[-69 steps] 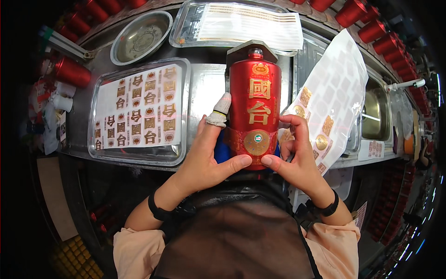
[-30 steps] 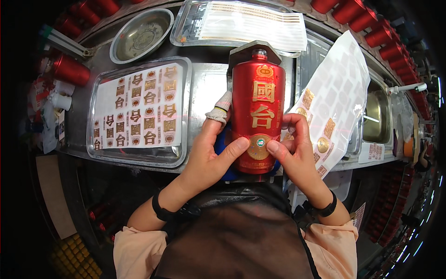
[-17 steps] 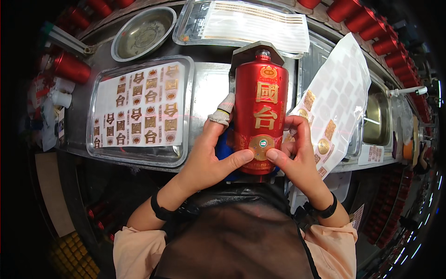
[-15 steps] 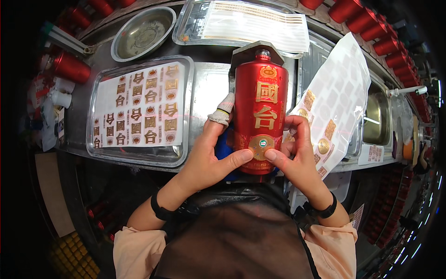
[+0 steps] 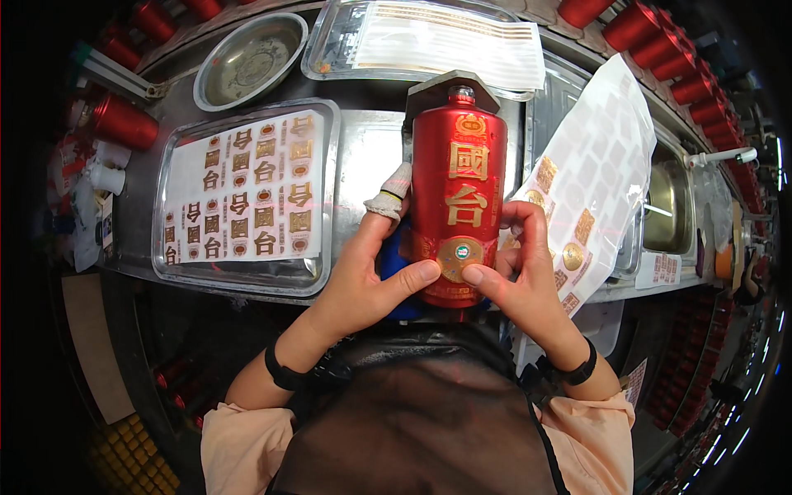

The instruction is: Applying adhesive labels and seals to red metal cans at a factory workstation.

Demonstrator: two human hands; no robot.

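Note:
A red bottle point(image 5: 481, 186) with gold lettering lies with its neck pointing away from me, against a dark angular rest point(image 5: 425, 92). My left hand point(image 5: 370, 276) grips its left side, with a whitish knitted cover on the index finger. The left thumb presses at the edge of a round gold label point(image 5: 452, 252) near the bottle's base. My right hand point(image 5: 528, 272) holds the lower right side, its thumb on the label's lower edge and its fingers curled, partly hidden by the bottle. Something blue point(image 5: 389, 262) shows beneath the bottle.
Left of the bottle, a clear tray point(image 5: 330, 173) holds a sheet of gold stickers point(image 5: 239, 190). A metal bowl point(image 5: 252, 62) and a second tray point(image 5: 322, 58) with striped sheets stand behind. At right are a partly used sticker sheet point(image 5: 594, 165) and a sink point(image 5: 670, 206). Red bottles point(image 5: 639, 33) line the back.
The whole view has shifted slightly. Both hands keep the same grip on the bottle, thumbs still at the round label.

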